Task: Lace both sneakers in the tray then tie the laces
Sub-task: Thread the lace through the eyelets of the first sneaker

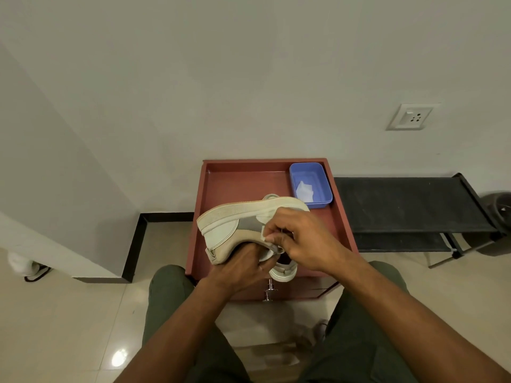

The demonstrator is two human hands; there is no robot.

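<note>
A cream and grey sneaker (235,222) is held on its side above the red-brown tray (243,178), sole facing away from me. My left hand (243,268) grips it from below, near the opening. My right hand (301,236) curls over the sneaker's upper, thumb and fingers pinching at the eyelet area; the lace itself is too small to make out. A second sneaker (284,272) lies in the tray under my hands, mostly hidden. A bit of white lace (304,190) lies in a blue plastic box (311,185) at the tray's far right corner.
The tray sits on top of a red-brown drawer unit with metal knobs (269,291) between my knees. A black mesh rack (409,208) stands to the right against the wall. A wall socket (412,116) is above it. Tiled floor lies to the left.
</note>
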